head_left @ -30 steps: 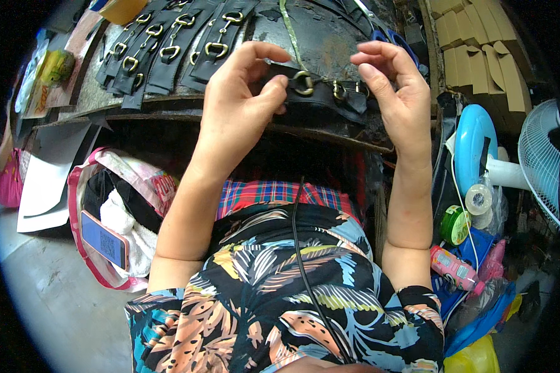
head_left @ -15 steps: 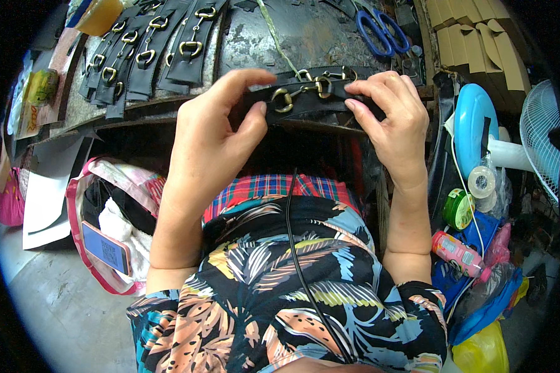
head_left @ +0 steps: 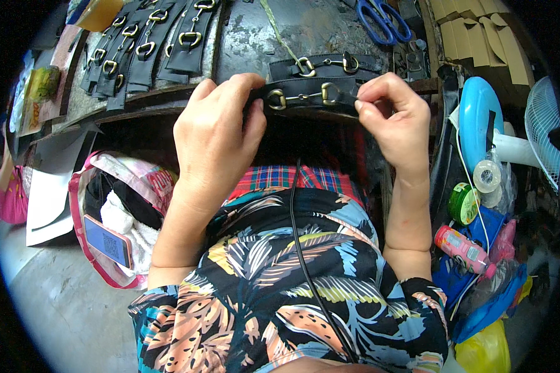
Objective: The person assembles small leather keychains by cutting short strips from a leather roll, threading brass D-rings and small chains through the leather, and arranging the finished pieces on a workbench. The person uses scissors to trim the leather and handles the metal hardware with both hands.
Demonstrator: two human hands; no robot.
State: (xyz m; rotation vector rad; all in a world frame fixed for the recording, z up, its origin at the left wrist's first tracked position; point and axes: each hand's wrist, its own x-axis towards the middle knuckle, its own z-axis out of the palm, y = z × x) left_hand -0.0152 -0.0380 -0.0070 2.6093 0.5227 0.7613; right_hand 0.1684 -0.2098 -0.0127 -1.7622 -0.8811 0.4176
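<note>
Between my hands stretches a black leather strap (head_left: 300, 87) with a brass-coloured horsebit fitting (head_left: 302, 97), two rings joined by a bar. My left hand (head_left: 214, 127) is closed on the strap's left end, between thumb and forefinger. At the right end, my right hand (head_left: 395, 118) pinches it with thumb and forefinger, the other fingers curled. Just behind lies a second black strap (head_left: 327, 66) with a similar fitting, flat near the bench's front edge. A thin pale cord (head_left: 280, 34) runs down to one of its rings.
Several finished-looking straps (head_left: 183, 53) lie in a row at the back left. Blue-handled scissors (head_left: 379, 22) rest at the back right. A fan (head_left: 544, 133), a pink bottle (head_left: 463, 248) and tape rolls (head_left: 486, 176) stand at right; a bag with a phone (head_left: 107, 240) sits at lower left.
The held strap has come slightly toward me, away from the strap behind, and its fitting now lies straighter and level. My right fingers have curled in tighter.
</note>
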